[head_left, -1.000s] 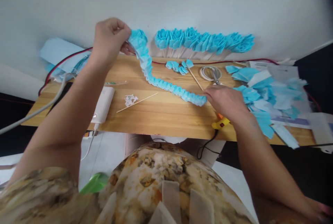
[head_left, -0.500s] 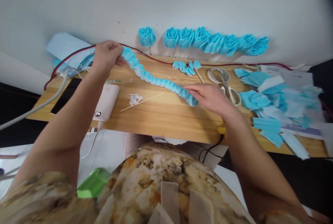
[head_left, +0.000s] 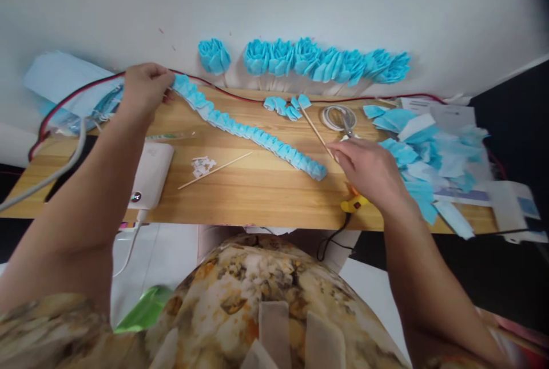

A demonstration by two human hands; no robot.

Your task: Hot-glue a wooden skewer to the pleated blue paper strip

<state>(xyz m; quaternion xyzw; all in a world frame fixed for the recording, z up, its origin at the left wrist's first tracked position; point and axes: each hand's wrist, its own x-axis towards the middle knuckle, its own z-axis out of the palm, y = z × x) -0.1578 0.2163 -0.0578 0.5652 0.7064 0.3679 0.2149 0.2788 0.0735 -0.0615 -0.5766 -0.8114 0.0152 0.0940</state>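
My left hand [head_left: 148, 87] pinches the far left end of a long pleated blue strip [head_left: 240, 127]. From there the strip runs diagonally down over the wooden table, its other end free near the middle. My right hand [head_left: 369, 169] has its fingers closed at the lower end of a thin wooden stick [head_left: 316, 131]. That stick's upper end meets a small blue petal-like piece [head_left: 304, 100]. Beside it lies a short curled blue strip [head_left: 281, 107]. Partly behind my right hand are the scissors [head_left: 348, 126], and a yellow-handled tool [head_left: 354, 204] sits below it.
Several blue flowers on sticks [head_left: 306, 57] lean along the wall. Loose blue pieces [head_left: 412, 146] pile up at the right. A white power bank [head_left: 152, 174], another stick [head_left: 214, 170] and white scraps [head_left: 203, 165] are on the left. A red-black cable [head_left: 240, 96] runs along the back.
My right hand has let go of the pleated strip's lower end and moved right, onto the stick. My left hand still holds the other end. The view has shifted to the right.
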